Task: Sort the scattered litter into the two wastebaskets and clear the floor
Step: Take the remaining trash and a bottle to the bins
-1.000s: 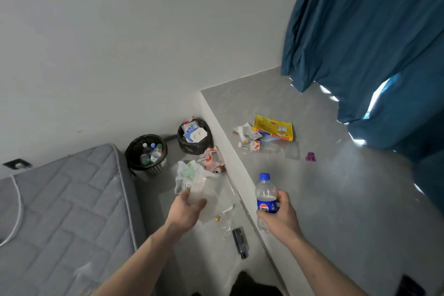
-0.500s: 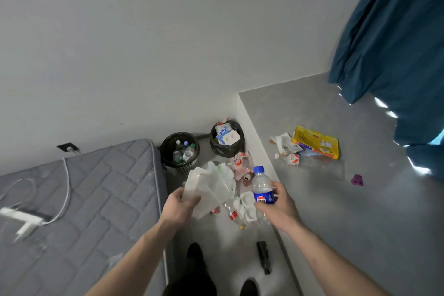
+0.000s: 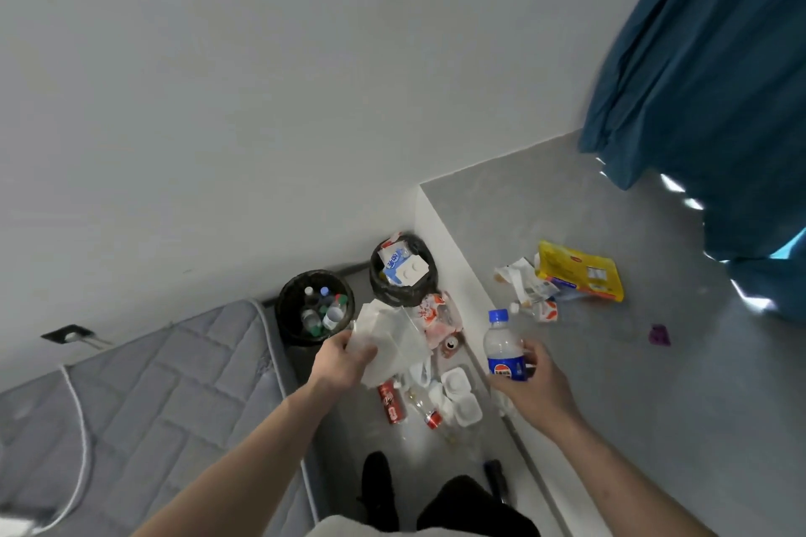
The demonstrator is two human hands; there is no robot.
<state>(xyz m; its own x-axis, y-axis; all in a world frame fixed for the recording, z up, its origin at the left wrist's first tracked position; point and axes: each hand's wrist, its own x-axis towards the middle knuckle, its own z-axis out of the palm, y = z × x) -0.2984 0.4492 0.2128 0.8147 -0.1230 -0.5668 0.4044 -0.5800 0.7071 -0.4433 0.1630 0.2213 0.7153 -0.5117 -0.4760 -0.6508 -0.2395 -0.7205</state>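
Observation:
My left hand (image 3: 342,360) grips a bunch of white paper and plastic wrappers (image 3: 392,338), held just in front of the two wastebaskets. My right hand (image 3: 534,384) holds an upright blue-capped plastic bottle (image 3: 502,347) with a blue label. The left wastebasket (image 3: 290,296) holds several small bottles. The right wastebasket (image 3: 384,290), lined with a black bag, holds a milk carton and paper. On the floor below my hands lie a red can (image 3: 390,401), a small bottle (image 3: 425,410) and white plastic cups (image 3: 460,401).
A grey mattress (image 3: 152,397) with a white cable borders the narrow floor strip on the left. A raised grey ledge (image 3: 698,384) on the right carries a yellow packet (image 3: 580,270), crumpled wrappers (image 3: 523,283) and a purple scrap (image 3: 659,335). Blue curtain (image 3: 719,78) hangs far right.
I have stepped closer to the wastebaskets; both hands carry their litter along. More floor litter, a red can and white cups, has come into view below my hands.

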